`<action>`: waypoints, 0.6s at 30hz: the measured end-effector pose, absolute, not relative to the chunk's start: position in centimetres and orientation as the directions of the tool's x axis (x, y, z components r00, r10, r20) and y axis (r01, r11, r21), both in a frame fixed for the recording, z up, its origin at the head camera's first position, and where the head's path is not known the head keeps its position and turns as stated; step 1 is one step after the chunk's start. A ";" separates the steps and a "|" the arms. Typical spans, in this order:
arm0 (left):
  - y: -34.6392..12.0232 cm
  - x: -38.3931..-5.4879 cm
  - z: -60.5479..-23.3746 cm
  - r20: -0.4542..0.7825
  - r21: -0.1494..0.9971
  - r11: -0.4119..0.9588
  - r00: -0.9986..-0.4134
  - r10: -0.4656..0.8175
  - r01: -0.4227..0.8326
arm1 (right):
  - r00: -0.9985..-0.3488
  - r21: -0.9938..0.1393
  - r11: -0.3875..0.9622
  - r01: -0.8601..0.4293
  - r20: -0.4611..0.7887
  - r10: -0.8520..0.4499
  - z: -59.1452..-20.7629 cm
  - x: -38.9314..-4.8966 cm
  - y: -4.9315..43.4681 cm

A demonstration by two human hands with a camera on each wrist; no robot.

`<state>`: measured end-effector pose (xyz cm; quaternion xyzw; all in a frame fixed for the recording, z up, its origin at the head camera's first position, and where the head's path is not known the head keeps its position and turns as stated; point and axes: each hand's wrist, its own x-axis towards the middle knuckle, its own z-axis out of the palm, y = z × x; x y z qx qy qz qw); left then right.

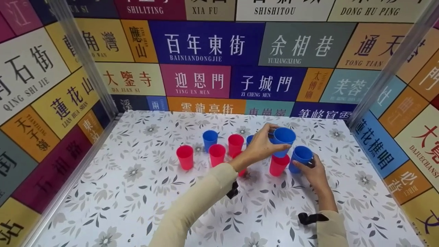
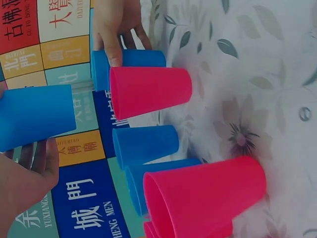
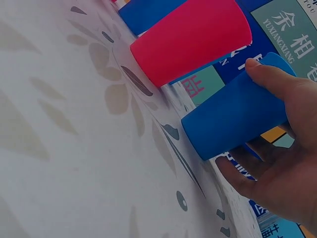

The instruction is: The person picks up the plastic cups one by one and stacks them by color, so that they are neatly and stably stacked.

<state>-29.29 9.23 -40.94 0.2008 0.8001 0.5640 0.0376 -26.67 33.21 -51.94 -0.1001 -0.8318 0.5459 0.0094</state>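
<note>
Blue cup (image 1: 286,138) in my left hand's (image 1: 263,142) grip, raised above the tabletop (image 1: 137,206) near a red cup (image 1: 279,167); my right hand (image 1: 313,171) grips another blue cup (image 1: 300,158) just beside that red one. One low swing could topple it. Leaves and flowers pattern the surface; bright Chinese-lettered panels (image 1: 207,44) stand on three sides.

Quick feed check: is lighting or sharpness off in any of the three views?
Head: bright, even, back wall lettering mostly legible, side walls leaning. Left wrist: dimmer, turned sideways, left hand cut off by the frame. Right wrist: dim and greyish, tablecloth print soft, but right hand and its blue cup read clearly.
</note>
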 end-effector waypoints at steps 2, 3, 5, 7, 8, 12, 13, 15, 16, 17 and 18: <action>10.0 -29.6 -40.8 0.168 0.914 0.296 -0.922 0.349 0.279 | -0.980 -0.908 0.387 0.158 -0.096 0.175 -51.9 -26.7 33.3; 10.5 -29.7 -40.8 0.168 0.912 0.302 -0.925 0.339 0.277 | -0.980 -0.909 0.387 0.158 -0.096 0.174 -51.9 -26.7 33.3; 11.3 -29.9 -40.9 0.163 0.913 0.313 -0.937 0.308 0.262 | -0.980 -0.908 0.390 0.157 -0.095 0.173 -51.9 -26.7 33.3; 12.1 -30.1 -41.3 0.166 0.914 0.318 -0.948 0.271 0.251 | -0.981 -0.908 0.390 0.154 -0.092 0.174 -51.9 -26.7 33.4; 12.5 -30.2 -41.5 0.168 0.917 0.316 -0.953 0.251 0.244 | -0.981 -0.912 0.382 0.148 -0.087 0.171 -51.9 -26.7 33.4; 13.8 -30.5 -42.0 0.175 0.927 0.302 -0.969 0.175 0.222 | -0.985 -0.926 0.358 0.123 -0.071 0.157 -52.1 -26.7 33.3; 14.0 -30.6 -42.1 0.173 0.930 0.297 -0.972 0.162 0.215 | -0.986 -0.927 0.357 0.117 -0.065 0.154 -52.1 -26.7 33.3; 14.5 -30.7 -42.2 0.168 0.936 0.287 -0.975 0.142 0.204 | -0.987 -0.927 0.358 0.112 -0.061 0.151 -52.2 -26.7 33.3; 14.8 -30.7 -42.2 0.165 0.939 0.282 -0.977 0.138 0.198 | -0.987 -0.926 0.360 0.111 -0.059 0.151 -52.2 -26.7 33.3; 15.0 -30.7 -42.3 0.157 0.942 0.278 -0.978 0.136 0.190 | -0.987 -0.924 0.365 0.111 -0.059 0.152 -52.3 -26.6 33.4; 15.3 -30.7 -42.3 0.146 0.942 0.284 -0.980 0.131 0.179 | -0.986 -0.923 0.368 0.113 -0.059 0.153 -52.3 -26.6 33.4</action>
